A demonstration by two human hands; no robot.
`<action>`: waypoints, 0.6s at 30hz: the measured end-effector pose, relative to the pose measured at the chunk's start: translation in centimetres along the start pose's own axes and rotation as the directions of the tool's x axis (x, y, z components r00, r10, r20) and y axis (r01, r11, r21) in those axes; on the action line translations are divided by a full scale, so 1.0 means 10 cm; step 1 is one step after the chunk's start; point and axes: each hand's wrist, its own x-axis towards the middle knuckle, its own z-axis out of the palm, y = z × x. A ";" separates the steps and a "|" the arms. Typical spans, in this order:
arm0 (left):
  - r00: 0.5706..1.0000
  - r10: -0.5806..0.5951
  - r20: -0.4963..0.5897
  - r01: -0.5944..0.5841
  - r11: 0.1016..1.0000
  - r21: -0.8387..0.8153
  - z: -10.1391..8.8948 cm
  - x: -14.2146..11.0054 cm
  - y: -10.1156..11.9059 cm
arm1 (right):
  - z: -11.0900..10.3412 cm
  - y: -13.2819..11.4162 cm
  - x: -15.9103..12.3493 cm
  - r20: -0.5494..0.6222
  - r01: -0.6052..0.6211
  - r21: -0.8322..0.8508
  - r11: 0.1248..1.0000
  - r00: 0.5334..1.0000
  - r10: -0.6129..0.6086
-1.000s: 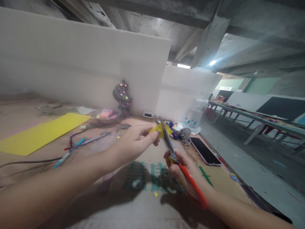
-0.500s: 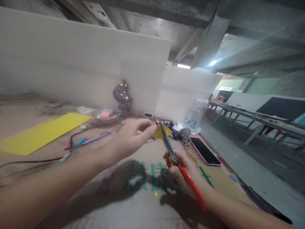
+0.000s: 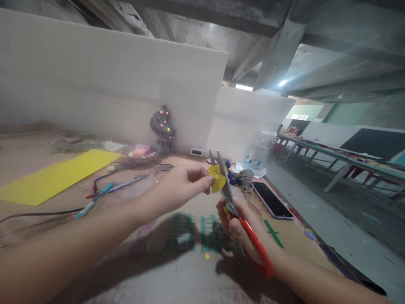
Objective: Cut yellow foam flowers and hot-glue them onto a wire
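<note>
Between the thumb and fingers of my left hand (image 3: 186, 181) is a small piece of yellow paper (image 3: 216, 179) with a flower outline drawn on it. My right hand (image 3: 238, 223) is closed around the red handles of a pair of scissors (image 3: 228, 192). Their blades point up and away, parted, with the paper's right edge at the blades. Both hands are raised above a cardboard-covered table (image 3: 177, 278) printed with green characters. A tiny yellow scrap (image 3: 207, 256) lies on the cardboard below my hands.
A large yellow sheet (image 3: 60, 177) and pens (image 3: 95, 200) lie at left. Behind are a dark ornament with coloured dots (image 3: 163, 126) and a small white device (image 3: 196, 151). To the right are grey yarn (image 3: 246, 180), a phone (image 3: 272, 201) and a plastic container (image 3: 259, 154).
My left hand has shifted slightly right and turned the paper, so its drawn flower now faces me. The scissor blades have opened wider. Another small scrap shows on the table by my left wrist.
</note>
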 end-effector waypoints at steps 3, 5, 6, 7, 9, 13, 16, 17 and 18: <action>0.998 -0.052 0.043 0.055 0.995 -0.078 0.04 0.00 -0.02 | 0.00 0.02 -0.01 -0.006 -0.001 0.012 1.000 1.000 0.002; 0.995 -0.081 0.051 0.086 0.991 -0.107 0.06 0.00 -0.04 | -0.01 0.02 -0.01 0.002 0.000 0.013 1.000 1.000 0.000; 0.995 -0.087 0.050 0.092 0.989 -0.114 0.07 0.00 -0.05 | -0.01 0.02 -0.01 0.008 0.002 0.013 1.000 1.000 -0.002; 0.995 -0.087 0.046 0.091 0.989 -0.120 0.08 0.00 -0.06 | -0.01 0.01 -0.01 0.013 0.003 0.014 1.000 1.000 -0.003; 0.996 -0.077 0.044 0.082 0.987 -0.135 0.08 0.00 -0.07 | -0.02 0.01 0.00 0.021 0.001 0.018 1.000 1.000 -0.001; 0.996 -0.079 0.038 0.084 0.986 -0.147 0.09 0.00 -0.07 | -0.02 0.02 0.00 0.033 0.001 0.019 1.000 0.999 -0.002; 0.997 -0.078 0.027 0.081 0.987 -0.140 0.09 0.00 -0.06 | -0.01 0.02 0.00 0.011 -0.013 0.028 1.000 1.000 0.012; 0.997 -0.070 0.023 0.072 0.989 -0.130 0.08 0.00 -0.06 | 0.00 0.01 0.00 0.007 -0.016 0.031 0.999 1.000 0.016; 0.998 -0.056 0.018 0.058 0.991 -0.118 0.07 0.00 -0.05 | 0.00 0.00 0.00 0.007 -0.018 0.032 0.999 1.000 0.018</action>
